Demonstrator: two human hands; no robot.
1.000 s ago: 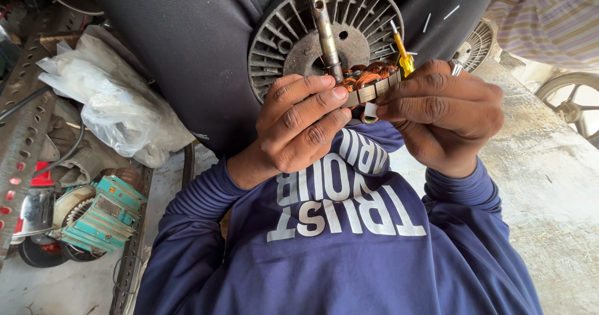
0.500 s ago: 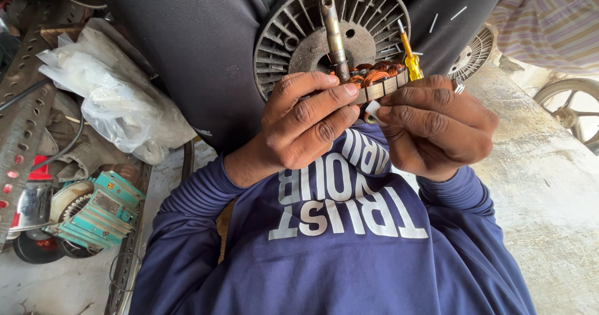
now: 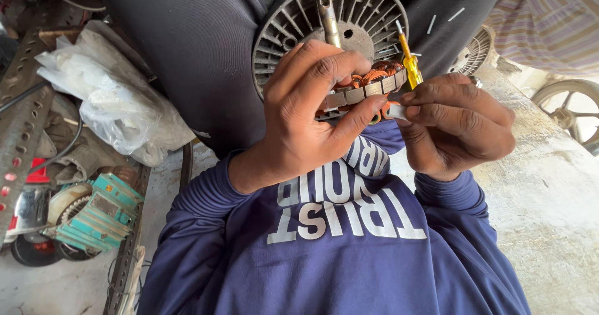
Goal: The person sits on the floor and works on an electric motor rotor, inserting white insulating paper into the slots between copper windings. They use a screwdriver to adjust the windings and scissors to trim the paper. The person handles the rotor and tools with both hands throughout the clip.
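Copper-wound stator (image 3: 365, 87) in left hand (image 3: 312, 112), yellow tool (image 3: 409, 62) in right hand (image 3: 458, 125).

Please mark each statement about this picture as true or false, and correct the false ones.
1. The left hand grips the wound motor stator. True.
2. The right hand rests flat on the concrete floor. False: it is raised at the stator, beside a yellow tool.
3. The stator's coils are blue. False: they are copper-orange.
4. A crumpled clear plastic bag lies at the picture's left. True.
5. A round slotted metal fan part is behind the hands. True.
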